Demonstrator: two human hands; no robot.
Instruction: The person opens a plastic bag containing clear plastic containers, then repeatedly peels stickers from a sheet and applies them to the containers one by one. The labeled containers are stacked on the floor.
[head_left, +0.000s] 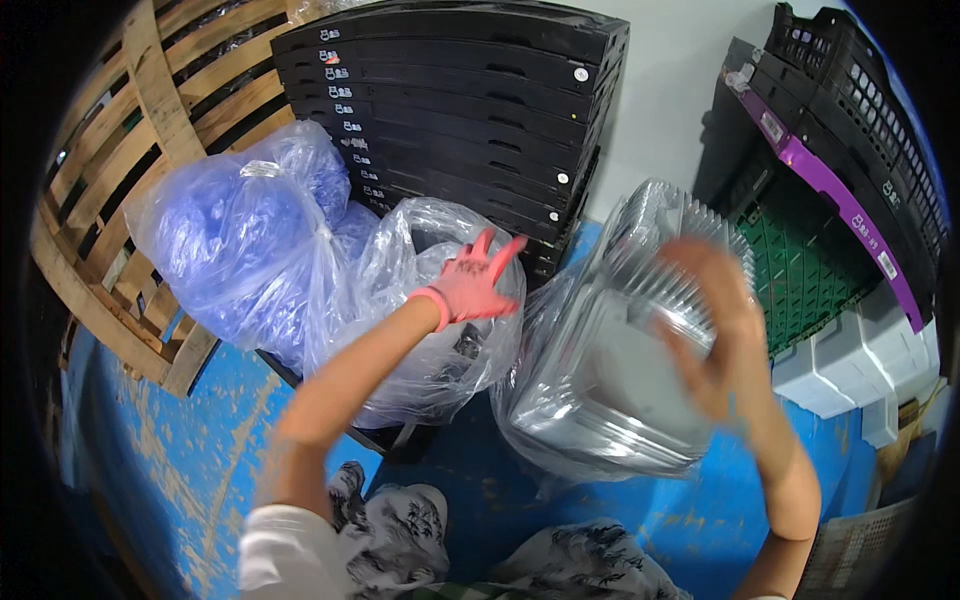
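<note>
My left hand (476, 281), in a pink glove, has its fingers spread above a clear plastic bag (420, 367). Nothing is held in it; whether it touches the bag's film I cannot tell. My right hand (720, 330) is bare and blurred by motion. It curves over a stack of nested clear plastic containers (615, 375), thumb and fingers apart, with no object visible between them; contact is unclear. Loose clear film (517, 420) surrounds the left side of the stack. Left of the bag sits a tied clear bag of bluish-purple plastic items (232, 225).
Stacked black crates (457, 105) rise behind the bags. A wooden pallet (142, 135) leans at the left. On the right are black crates (840, 112) with a purple edge strip (840, 202), a green crate (802, 262) and white boxes (855, 360). The blue floor (217, 450) is scuffed.
</note>
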